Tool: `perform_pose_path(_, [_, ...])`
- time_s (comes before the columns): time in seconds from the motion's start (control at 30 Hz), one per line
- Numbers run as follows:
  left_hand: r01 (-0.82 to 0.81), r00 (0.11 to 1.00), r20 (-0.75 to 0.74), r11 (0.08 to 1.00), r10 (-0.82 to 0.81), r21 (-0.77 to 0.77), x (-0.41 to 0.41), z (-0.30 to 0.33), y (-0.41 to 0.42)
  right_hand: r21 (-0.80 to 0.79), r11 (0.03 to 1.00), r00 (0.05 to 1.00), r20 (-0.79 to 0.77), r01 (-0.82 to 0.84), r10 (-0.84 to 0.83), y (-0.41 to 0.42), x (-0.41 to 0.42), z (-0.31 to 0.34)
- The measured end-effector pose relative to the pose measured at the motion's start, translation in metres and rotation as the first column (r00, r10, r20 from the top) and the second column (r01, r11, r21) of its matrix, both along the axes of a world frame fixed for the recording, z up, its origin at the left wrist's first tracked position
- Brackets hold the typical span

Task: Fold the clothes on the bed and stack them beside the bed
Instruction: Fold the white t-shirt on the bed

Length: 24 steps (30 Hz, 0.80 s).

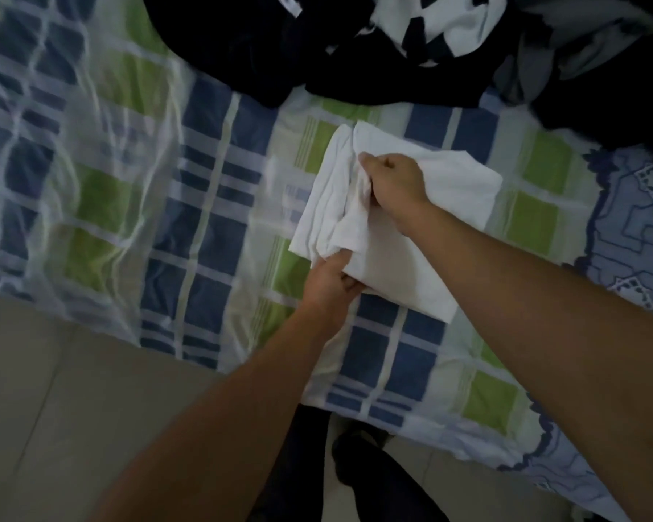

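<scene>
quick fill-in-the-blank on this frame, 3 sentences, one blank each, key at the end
1. Both hands grip a folded garment whose colour is ____.
2. The left hand holds its near edge; the right hand grips it farther ____.
3. The unfolded pile beyond it is mostly ____ in colour.

Missing words: white; away; dark

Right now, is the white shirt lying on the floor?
No, the white shirt lies on the checked bed sheet, with the left hand and right hand both gripping it.
</scene>
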<state>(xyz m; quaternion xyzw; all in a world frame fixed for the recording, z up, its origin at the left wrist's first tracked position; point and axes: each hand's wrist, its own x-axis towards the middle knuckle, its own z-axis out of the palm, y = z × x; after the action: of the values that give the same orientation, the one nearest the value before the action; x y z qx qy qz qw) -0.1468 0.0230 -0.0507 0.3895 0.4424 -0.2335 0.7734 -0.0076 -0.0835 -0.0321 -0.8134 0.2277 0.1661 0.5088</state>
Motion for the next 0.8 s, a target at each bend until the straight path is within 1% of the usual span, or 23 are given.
perform_pose_path(0.07, [0.021, 0.999, -0.030, 0.999, -0.019, 0.040, 0.002, -0.006, 0.004, 0.034, 0.999, 1.000, -0.016, 0.024, -0.023, 0.000, -0.005, -0.003])
perform_pose_path(0.13, [0.056, 0.998, -0.043, 0.993, -0.052, 0.104, 0.007, -0.006, 0.003, 0.134, 0.987, 0.996, -0.051, 0.084, -0.078, -0.002, -0.010, -0.005])
perform_pose_path(0.23, [0.080, 0.992, -0.116, 0.979, -0.058, 0.187, 0.016, -0.006, -0.002, 0.295, 0.945, 0.988, -0.100, 0.140, -0.115, 0.004, -0.016, -0.002])
perform_pose_path(0.27, [0.058, 0.989, -0.144, 0.982, -0.032, 0.181, 0.019, -0.005, -0.003, 0.366, 0.918, 0.985, -0.126, 0.155, -0.116, 0.009, -0.018, 0.000])
perform_pose_path(0.33, [0.010, 0.973, -0.228, 0.993, 0.017, 0.116, 0.023, -0.004, 0.003, 0.501, 0.846, 0.979, -0.175, 0.179, -0.104, 0.020, -0.022, 0.005])
perform_pose_path(0.37, [0.009, 0.966, -0.259, 0.997, 0.012, 0.080, 0.024, -0.003, 0.008, 0.535, 0.824, 0.978, -0.180, 0.184, -0.102, 0.024, -0.026, 0.006])
perform_pose_path(0.4, [0.039, 0.964, -0.266, 0.997, -0.021, 0.062, 0.024, -0.002, 0.013, 0.533, 0.827, 0.981, -0.161, 0.178, -0.107, 0.027, -0.030, 0.006])
perform_pose_path(0.43, [0.095, 0.962, -0.264, 0.993, -0.075, 0.064, 0.023, 0.000, 0.019, 0.491, 0.857, 0.987, -0.111, 0.155, -0.115, 0.028, -0.034, 0.006])
perform_pose_path(0.47, [0.174, 0.954, -0.263, 0.980, -0.145, 0.091, 0.021, 0.003, 0.026, 0.396, 0.911, 0.993, -0.035, 0.115, -0.111, 0.026, -0.039, 0.006])
perform_pose_path(0.5, [0.265, 0.940, -0.263, 0.952, -0.219, 0.153, 0.019, 0.006, 0.033, 0.250, 0.966, 0.995, 0.052, 0.069, -0.084, 0.020, -0.044, 0.006])
perform_pose_path(0.53, [0.352, 0.924, -0.252, 0.899, -0.288, 0.261, 0.017, 0.009, 0.040, 0.074, 0.997, 0.990, 0.135, 0.024, -0.034, 0.012, -0.049, 0.005])
perform_pose_path(0.57, [0.414, 0.910, -0.213, 0.813, -0.356, 0.409, 0.014, 0.012, 0.048, -0.084, 0.996, 0.977, 0.210, -0.021, 0.039, 0.003, -0.054, 0.005])
perform_pose_path(0.6, [0.450, 0.880, -0.160, 0.682, -0.446, 0.576, 0.012, 0.015, 0.055, -0.218, 0.973, 0.953, 0.273, -0.074, 0.134, -0.007, -0.058, 0.004])
perform_pose_path(0.63, [0.450, 0.827, -0.113, 0.528, -0.551, 0.721, 0.013, 0.019, 0.060, -0.337, 0.930, 0.918, 0.302, -0.150, 0.257, -0.015, -0.062, 0.002])
perform_pose_path(0.67, [0.399, 0.759, -0.063, 0.387, -0.648, 0.831, 0.015, 0.022, 0.062, -0.442, 0.857, 0.870, 0.273, -0.264, 0.409, -0.022, -0.067, -0.002])
perform_pose_path(0.7, [0.290, 0.679, 0.001, 0.269, -0.734, 0.919, 0.022, 0.024, 0.061, -0.528, 0.752, 0.804, 0.199, -0.394, 0.560, -0.026, -0.072, -0.007])
perform_pose_path(0.73, [0.148, 0.573, 0.052, 0.166, -0.818, 0.975, 0.031, 0.021, 0.057, -0.585, 0.638, 0.733, 0.106, -0.501, 0.672, -0.028, -0.077, -0.012])
perform_pose_path(0.77, [0.025, 0.447, 0.060, 0.080, -0.893, 0.996, 0.041, 0.016, 0.049, -0.603, 0.551, 0.679, 0.022, -0.577, 0.734, -0.027, -0.083, -0.017])
perform_pose_path(0.8, [-0.039, 0.323, 0.013, 0.000, -0.946, 0.999, 0.052, 0.007, 0.041, -0.603, 0.502, 0.649, -0.034, -0.620, 0.760, -0.025, -0.089, -0.022])
